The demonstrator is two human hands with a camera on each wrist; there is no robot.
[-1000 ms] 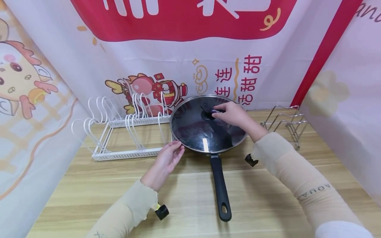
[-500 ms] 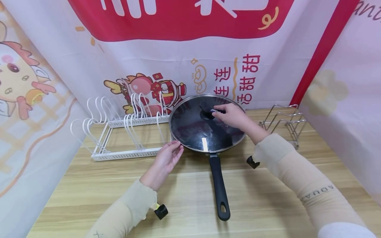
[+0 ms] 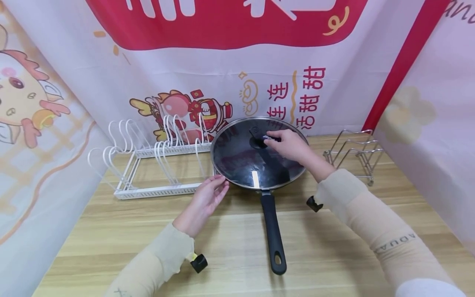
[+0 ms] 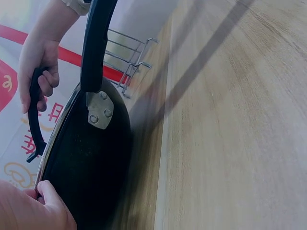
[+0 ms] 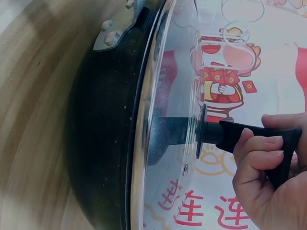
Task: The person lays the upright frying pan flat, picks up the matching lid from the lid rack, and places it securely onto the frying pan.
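A black wok (image 5: 100,120) with a long black handle (image 3: 272,235) pointing toward me sits on the wooden table. Its clear glass lid (image 3: 245,161) with a metal rim covers it. My right hand (image 3: 291,144) grips the black lid handle (image 5: 230,134), fingers curled round it. At the near left edge, my left hand (image 3: 209,194) pinches the rim where lid and wok meet, the thumb on top in the head view. The left wrist view shows the left fingertips (image 4: 48,190) right at the metal rim, beside the riveted bracket (image 4: 100,110) of the long handle.
A white rack (image 3: 159,192) with several upright loops stands to the left of the wok, close to its edge. A small silver wire rack (image 3: 358,154) is at the right back. Printed cloth (image 3: 208,62) hangs behind the table and at both sides.
Both hands keep their places on the lid handle and the rim. The view shifts slightly; the wok and lid show no clear movement.
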